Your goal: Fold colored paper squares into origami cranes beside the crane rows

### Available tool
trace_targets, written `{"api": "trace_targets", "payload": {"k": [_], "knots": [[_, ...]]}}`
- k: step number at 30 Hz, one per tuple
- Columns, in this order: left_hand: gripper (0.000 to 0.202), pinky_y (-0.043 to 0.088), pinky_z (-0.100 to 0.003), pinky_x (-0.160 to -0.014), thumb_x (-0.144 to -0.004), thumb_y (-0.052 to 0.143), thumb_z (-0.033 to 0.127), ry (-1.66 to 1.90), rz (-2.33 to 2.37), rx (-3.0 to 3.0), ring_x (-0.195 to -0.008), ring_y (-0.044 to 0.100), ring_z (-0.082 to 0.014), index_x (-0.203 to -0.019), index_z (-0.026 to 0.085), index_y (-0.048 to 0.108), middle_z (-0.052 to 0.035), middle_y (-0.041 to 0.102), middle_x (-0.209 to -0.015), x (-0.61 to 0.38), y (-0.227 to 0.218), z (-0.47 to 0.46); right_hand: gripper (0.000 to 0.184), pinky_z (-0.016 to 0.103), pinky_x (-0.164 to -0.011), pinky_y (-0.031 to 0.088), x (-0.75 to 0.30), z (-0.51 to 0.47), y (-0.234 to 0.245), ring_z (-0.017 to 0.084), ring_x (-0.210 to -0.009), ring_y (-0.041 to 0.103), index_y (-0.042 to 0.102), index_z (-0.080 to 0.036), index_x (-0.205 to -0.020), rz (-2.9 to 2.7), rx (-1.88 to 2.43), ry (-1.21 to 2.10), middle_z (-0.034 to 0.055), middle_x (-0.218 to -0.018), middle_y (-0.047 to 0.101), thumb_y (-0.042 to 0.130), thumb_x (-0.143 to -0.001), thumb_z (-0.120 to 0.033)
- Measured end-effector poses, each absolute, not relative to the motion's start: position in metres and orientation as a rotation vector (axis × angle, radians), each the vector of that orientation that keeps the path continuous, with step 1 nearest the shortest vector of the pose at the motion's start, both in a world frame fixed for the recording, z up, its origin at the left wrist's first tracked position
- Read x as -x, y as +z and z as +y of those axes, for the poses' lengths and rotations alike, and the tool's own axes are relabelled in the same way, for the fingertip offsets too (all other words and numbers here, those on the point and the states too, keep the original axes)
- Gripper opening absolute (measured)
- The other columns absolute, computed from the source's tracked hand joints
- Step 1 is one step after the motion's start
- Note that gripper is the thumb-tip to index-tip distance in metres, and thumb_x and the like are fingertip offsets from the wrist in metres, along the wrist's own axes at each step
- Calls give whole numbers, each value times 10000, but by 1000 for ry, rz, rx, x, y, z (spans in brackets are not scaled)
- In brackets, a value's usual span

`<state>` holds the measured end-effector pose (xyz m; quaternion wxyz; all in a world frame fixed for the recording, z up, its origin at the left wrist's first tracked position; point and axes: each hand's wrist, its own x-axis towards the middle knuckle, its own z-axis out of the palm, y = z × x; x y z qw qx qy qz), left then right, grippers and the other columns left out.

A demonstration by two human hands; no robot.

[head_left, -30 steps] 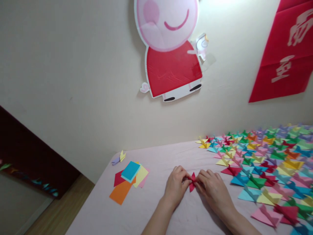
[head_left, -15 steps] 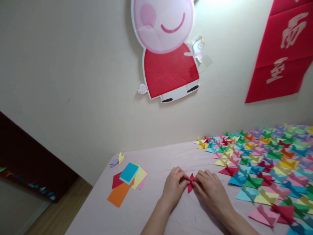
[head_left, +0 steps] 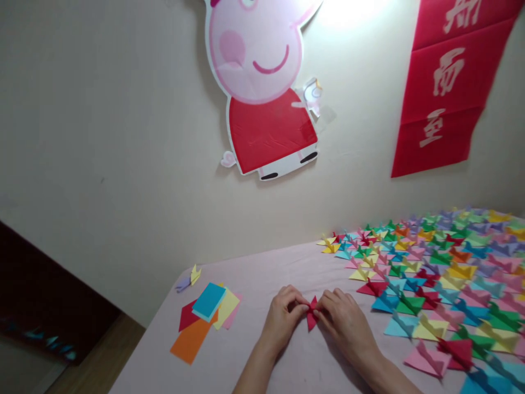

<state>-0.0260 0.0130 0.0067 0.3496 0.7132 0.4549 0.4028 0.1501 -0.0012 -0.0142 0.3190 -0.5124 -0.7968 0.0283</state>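
A small folded red paper crane (head_left: 313, 317) stands between my two hands at the front middle of the table, one pointed end up and one down. My left hand (head_left: 284, 313) pinches its left side between thumb and fingertips. From the other side, my right hand (head_left: 341, 317) grips it with thumb and forefinger, fingers curled. The fingertips cover the crane's middle. To the right lie rows of finished paper cranes (head_left: 430, 328) in many colours.
Left of my hands lies a loose pile of coloured paper squares, with blue paper (head_left: 209, 301) on top and orange paper (head_left: 189, 342) in front. Two folded pieces, yellow (head_left: 196, 274) and purple (head_left: 183, 284), sit at the table's (head_left: 246, 273) far left corner. Behind rises a wall (head_left: 164, 164).
The view has swung slightly right and up, so everything sits further left and a little lower. Both hands keep their pinch on the red crane, with little visible change in its shape.
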Motion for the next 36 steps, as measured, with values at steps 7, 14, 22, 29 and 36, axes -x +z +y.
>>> {"api": "trace_targets", "payload": {"k": [7, 14, 22, 29, 36], "knots": [[146, 417, -303, -809, -829, 595, 158, 1029, 1179, -1839, -851, 567, -201, -732, 187, 701, -38, 634, -795, 26, 12, 11, 197, 363, -734, 374, -148, -3, -12, 233, -772, 551, 621, -214, -754, -2084, 1332, 84, 31, -773, 647, 542, -933, -192], [340, 433, -307, -867, -773, 535, 52, 856, 1293, -1993, -950, 554, -192, -1018, 227, 693, -30, 608, -990, 28, 33, 10, 201, 333, -726, 489, -152, -2, -5, 205, -772, 631, 612, -224, -934, -1715, 1253, 361, 41, -837, 675, 430, -978, -298], [162, 402, -286, -800, -807, 650, 86, 536, 1256, -2508, -928, 529, -193, -805, 237, 708, -30, 607, -976, 22, 31, 24, 149, 212, -594, 499, -152, -12, 8, 134, -625, 633, 556, -227, -899, -1662, 913, 560, -11, -735, 645, 425, -967, -246], [201, 413, -285, -773, -818, 622, 78, 479, 1073, -2755, -872, 536, -188, -816, 241, 739, -35, 604, -918, -9, 69, 85, 143, 198, -536, 431, -142, -21, 10, 118, -533, 545, 501, -235, -904, -1909, 713, 272, -39, -634, 562, 450, -859, -108], [198, 422, -245, -652, -795, 621, 97, 489, 1024, -2753, -752, 572, -158, -825, 234, 761, -26, 619, -893, -58, 57, 143, 147, 201, -509, 403, -138, -13, -1, 123, -506, 555, 493, -242, -876, -1948, 738, 275, -41, -588, 567, 432, -828, -117]]}}
